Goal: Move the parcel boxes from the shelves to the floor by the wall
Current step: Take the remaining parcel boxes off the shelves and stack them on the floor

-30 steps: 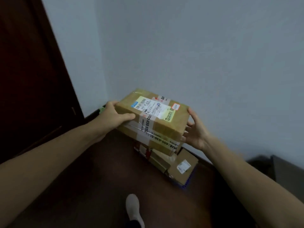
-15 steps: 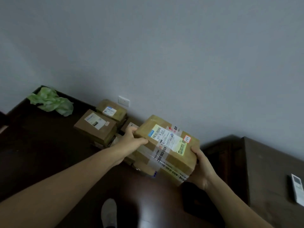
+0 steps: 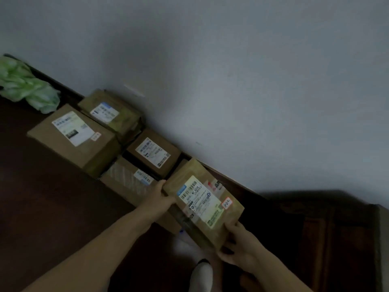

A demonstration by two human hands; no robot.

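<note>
I hold a brown parcel box [image 3: 228, 222] with a white shipping label and a small red-edged sticker, low near the floor by the wall. My left hand [image 3: 159, 199] grips its left end. Around the near right corner curl the fingers of my right hand [image 3: 237, 245]. The box sits to the right of several parcel boxes on the floor: a large one [image 3: 63, 144], one against the wall [image 3: 117, 116], a middle one [image 3: 166, 144] and a taped one [image 3: 124, 180] just left of my left hand.
A crumpled green bag [image 3: 25, 87] lies at the far left by the wall. The grey wall [image 3: 252, 81] runs diagonally behind the boxes. A dark wooden cabinet [image 3: 336, 228] stands at the right. My white-socked foot [image 3: 202, 275] is below the held box on the dark floor [image 3: 42, 207].
The held box has come down and to the right, close to the floor beside the other parcels. The view has tilted and moved nearer to the row of boxes.
</note>
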